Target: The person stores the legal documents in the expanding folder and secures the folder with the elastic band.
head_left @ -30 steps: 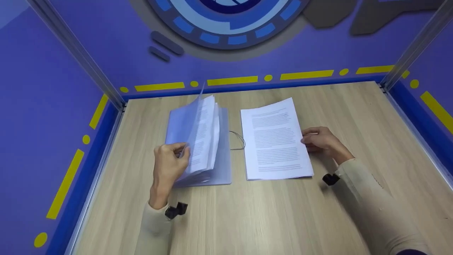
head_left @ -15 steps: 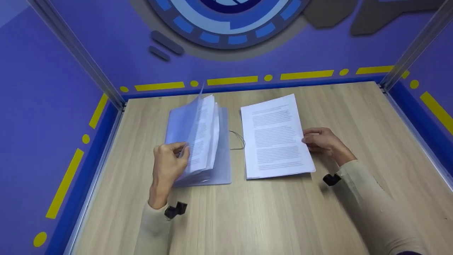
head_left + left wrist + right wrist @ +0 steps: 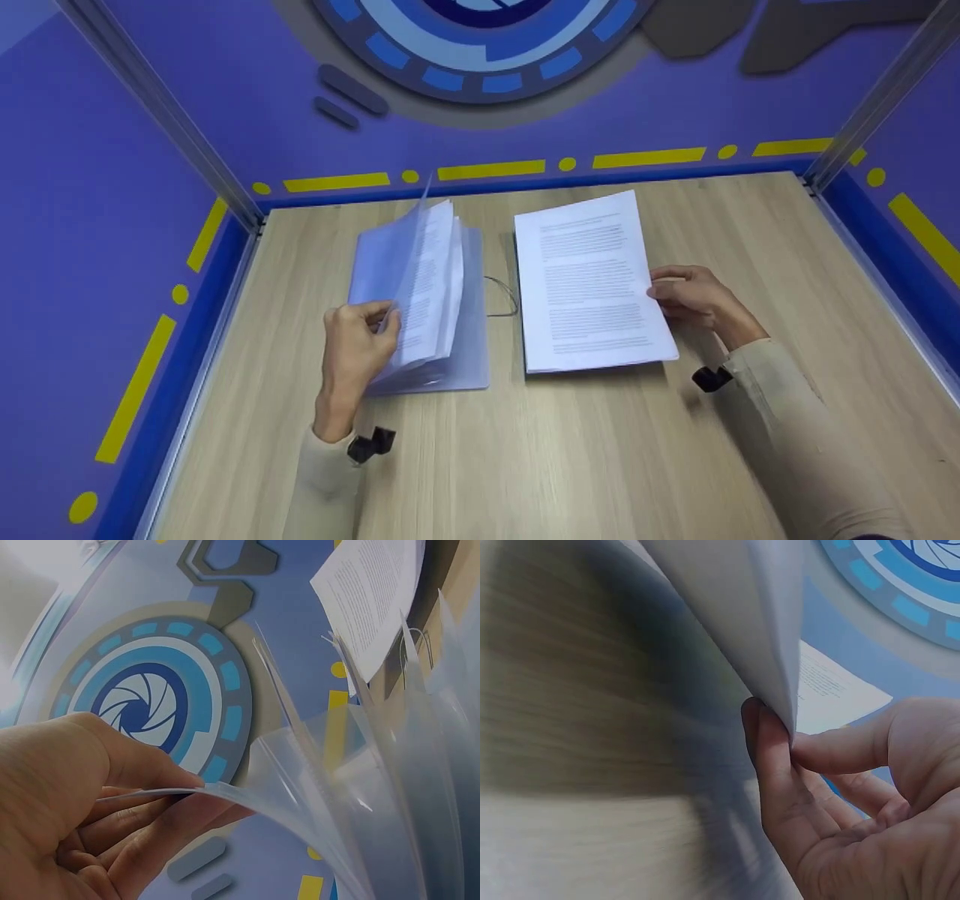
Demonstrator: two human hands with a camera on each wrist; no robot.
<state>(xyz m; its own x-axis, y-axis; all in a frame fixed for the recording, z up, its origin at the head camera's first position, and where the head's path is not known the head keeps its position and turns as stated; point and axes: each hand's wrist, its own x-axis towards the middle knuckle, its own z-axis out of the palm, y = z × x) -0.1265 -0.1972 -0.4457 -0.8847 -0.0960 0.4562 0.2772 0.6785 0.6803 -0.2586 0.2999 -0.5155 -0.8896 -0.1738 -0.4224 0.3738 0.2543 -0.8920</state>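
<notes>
A clear plastic document folder (image 3: 471,315) lies open on the left of the table, with printed pages in its sleeves. My left hand (image 3: 356,341) pinches the edge of one raised clear sleeve (image 3: 259,802) between thumb and fingers, seen closely in the left wrist view. To the right, my right hand (image 3: 694,296) pinches the right edge of a stack of printed paper (image 3: 592,292). The stack is tilted, its right side lifted and its shadow showing beneath. In the right wrist view the thumb and fingertips press together on the edge of the paper (image 3: 727,607).
A thin dark cord loop (image 3: 504,296) lies between folder and paper. The wooden table (image 3: 480,465) is walled at the back and sides by blue panels (image 3: 585,120) with yellow marks. Small black devices (image 3: 373,444) sit at both cuffs.
My right hand has moved slightly right and raised the paper stack, shifting it up and to the right. The left hand holds still on the folder's sleeve.
</notes>
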